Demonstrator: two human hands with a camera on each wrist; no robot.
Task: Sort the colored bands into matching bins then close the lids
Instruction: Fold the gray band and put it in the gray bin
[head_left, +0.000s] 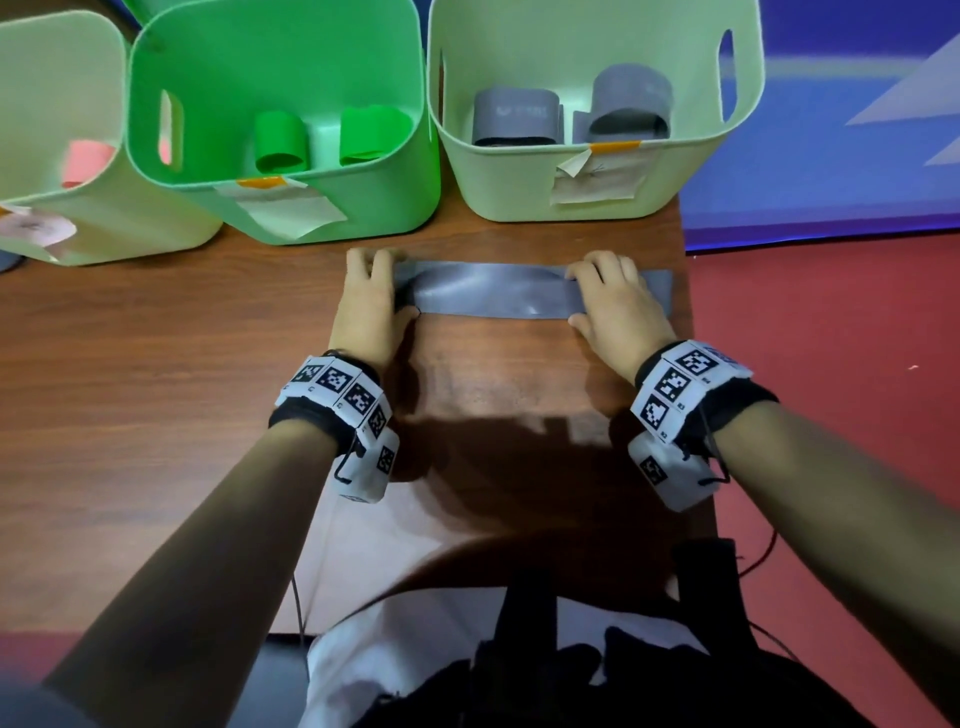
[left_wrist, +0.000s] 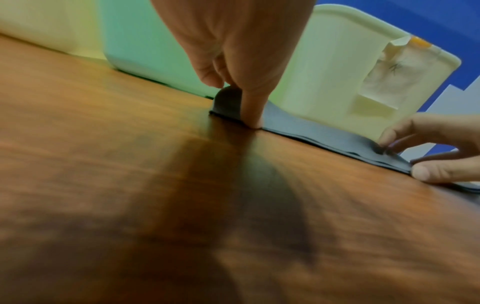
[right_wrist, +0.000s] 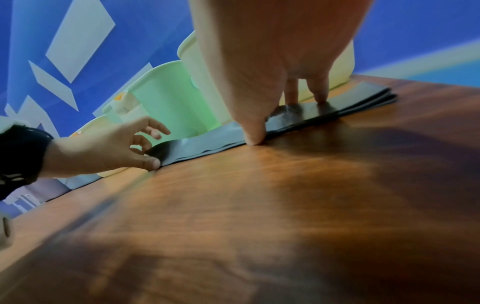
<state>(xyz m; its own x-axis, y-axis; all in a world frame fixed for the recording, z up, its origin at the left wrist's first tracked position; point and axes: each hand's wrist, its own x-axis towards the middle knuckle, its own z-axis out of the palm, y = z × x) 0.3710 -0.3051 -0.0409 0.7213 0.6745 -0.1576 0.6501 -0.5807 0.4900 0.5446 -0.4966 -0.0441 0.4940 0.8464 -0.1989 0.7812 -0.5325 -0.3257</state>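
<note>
A grey band (head_left: 493, 293), judged thin, limp and light, is laid flat across the upper middle of the bench (head_left: 156, 374), its curled left end pinched by the left hand (head_left: 370, 301) and its right part pressed by the right hand's (head_left: 615, 306) straight fingers (right_wrist: 320, 90), the ends being the likeliest hold.

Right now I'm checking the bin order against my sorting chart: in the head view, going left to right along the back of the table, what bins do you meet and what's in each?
Pale green bin holding a pink band → bright green bin holding two green bands → pale green bin holding two grey bands.
</note>
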